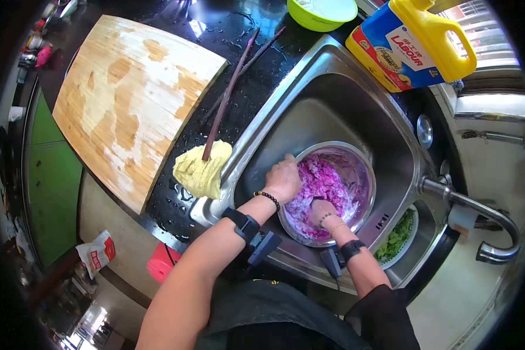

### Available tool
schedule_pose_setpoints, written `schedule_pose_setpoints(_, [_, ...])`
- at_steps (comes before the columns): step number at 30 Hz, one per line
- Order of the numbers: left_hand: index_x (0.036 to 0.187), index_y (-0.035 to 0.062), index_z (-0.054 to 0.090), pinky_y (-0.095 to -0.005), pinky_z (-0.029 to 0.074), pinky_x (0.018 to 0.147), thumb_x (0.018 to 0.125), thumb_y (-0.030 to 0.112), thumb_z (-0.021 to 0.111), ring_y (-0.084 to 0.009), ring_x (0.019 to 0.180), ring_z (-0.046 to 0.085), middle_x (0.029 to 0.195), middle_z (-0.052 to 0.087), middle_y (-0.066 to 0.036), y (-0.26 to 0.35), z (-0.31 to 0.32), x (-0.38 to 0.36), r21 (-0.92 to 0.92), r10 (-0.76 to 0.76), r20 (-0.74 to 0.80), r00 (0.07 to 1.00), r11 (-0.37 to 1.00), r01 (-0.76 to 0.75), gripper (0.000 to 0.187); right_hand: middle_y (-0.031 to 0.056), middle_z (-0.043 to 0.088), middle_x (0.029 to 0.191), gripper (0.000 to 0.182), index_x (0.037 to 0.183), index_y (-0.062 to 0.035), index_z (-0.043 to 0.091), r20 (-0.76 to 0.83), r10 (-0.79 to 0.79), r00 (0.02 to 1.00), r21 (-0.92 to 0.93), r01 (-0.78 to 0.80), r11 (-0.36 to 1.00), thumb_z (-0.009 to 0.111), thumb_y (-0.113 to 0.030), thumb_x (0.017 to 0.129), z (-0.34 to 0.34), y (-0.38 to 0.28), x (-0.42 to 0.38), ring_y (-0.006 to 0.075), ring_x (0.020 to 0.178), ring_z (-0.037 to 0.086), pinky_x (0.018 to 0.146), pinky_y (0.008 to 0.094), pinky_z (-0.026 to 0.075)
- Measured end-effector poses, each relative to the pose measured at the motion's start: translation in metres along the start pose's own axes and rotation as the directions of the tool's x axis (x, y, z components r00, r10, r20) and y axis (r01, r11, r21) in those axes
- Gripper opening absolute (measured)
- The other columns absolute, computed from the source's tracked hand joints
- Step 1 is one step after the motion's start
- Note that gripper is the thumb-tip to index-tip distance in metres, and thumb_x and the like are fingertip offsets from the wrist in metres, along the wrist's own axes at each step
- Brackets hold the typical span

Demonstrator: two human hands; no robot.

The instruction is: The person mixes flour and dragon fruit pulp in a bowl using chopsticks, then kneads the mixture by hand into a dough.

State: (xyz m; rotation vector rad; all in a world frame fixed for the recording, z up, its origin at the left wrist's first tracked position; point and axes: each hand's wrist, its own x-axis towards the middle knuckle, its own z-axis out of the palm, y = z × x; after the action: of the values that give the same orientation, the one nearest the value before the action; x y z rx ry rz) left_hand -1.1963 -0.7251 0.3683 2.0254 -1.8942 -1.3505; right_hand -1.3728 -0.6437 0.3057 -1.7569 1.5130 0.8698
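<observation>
A round metal bowl (pixel 367 169) stands in the large sink basin, holding a crumbly pink-purple dough mixture (pixel 326 181) with whitish floury patches. My left hand (pixel 283 179) is closed over the bowl's left rim. Inside the bowl, my right hand (pixel 323 211) is pushed into the mixture; its fingers are hidden in it. A lump of yellow dough (pixel 198 172) rests on the counter by the sink's left edge. One of two dark chopsticks (pixel 232 93) has its end on that dough; the other lies beside it.
A wooden cutting board (pixel 128 105) lies on the wet black counter (pixel 210 35) at left. Behind the sink (pixel 309 105) stand a green bowl (pixel 315 20) and a yellow jug (pixel 402 49). The faucet (pixel 478 213) arches over the small basin, where leafy greens (pixel 398 236) sit in a bowl.
</observation>
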Motion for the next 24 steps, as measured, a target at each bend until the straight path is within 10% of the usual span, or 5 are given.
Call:
schedule_pose_setpoints(5, [0.095, -0.0062, 0.048, -0.0437, 0.05, 0.078, 0.077, 0.007, 0.049, -0.0388, 0.088, 0.061, 0.088, 0.061, -0.028, 0.003, -0.003, -0.001, -0.025, -0.014, 0.017, 1.0, 1.0, 0.015, 0.022, 0.0243, 0.062, 0.087, 0.055, 0.108, -0.001, 0.053, -0.171, -0.149, 0.974, 0.285, 0.194, 0.939, 0.062, -0.045, 0.075, -0.051, 0.022, -0.073, 0.0392, 0.085, 0.06, 0.075, 0.0454, 0.048])
schedule_pose_setpoints(9, [0.095, -0.0059, 0.048, -0.0438, 0.05, 0.078, 0.077, 0.006, 0.049, -0.0387, 0.088, 0.061, 0.088, 0.061, -0.027, 0.003, -0.003, -0.001, -0.023, -0.023, 0.023, 0.999, 0.999, 0.024, 0.022, 0.0249, 0.057, 0.101, 0.065, 0.115, -0.0022, 0.048, -0.367, -0.114, 0.923, -0.06, 0.099, 0.993, 0.066, -0.047, 0.072, -0.096, 0.036, -0.049, 0.0359, 0.094, 0.057, 0.079, 0.0452, 0.046])
schedule_pose_setpoints(17, [0.094, -0.0048, 0.047, -0.0475, 0.049, 0.074, 0.081, 0.009, 0.051, -0.042, 0.084, 0.06, 0.084, 0.06, -0.029, 0.001, 0.002, 0.003, -0.059, -0.018, -0.021, 1.0, 0.998, 0.016, 0.019, 0.0227, 0.057, 0.109, 0.062, 0.114, -0.005, 0.052, -0.214, -0.027, 0.976, 0.237, 0.079, 0.968, 0.066, -0.043, 0.067, -0.099, -0.015, 0.056, 0.0347, 0.099, 0.057, 0.086, 0.0406, 0.046])
schedule_pose_setpoints(24, [0.093, -0.0071, 0.049, -0.0459, 0.049, 0.076, 0.073, 0.009, 0.057, -0.0416, 0.085, 0.061, 0.085, 0.06, -0.029, -0.001, 0.0, -0.004, -0.038, 0.01, 0.016, 1.0, 0.999, -0.009, 0.027, 0.0179, 0.064, 0.096, 0.043, 0.093, -0.0062, 0.065, 0.184, -0.299, 0.936, -0.086, 0.319, 0.944, 0.065, -0.041, 0.068, -0.093, -0.042, 0.022, 0.0326, 0.089, 0.061, 0.078, 0.0408, 0.049])
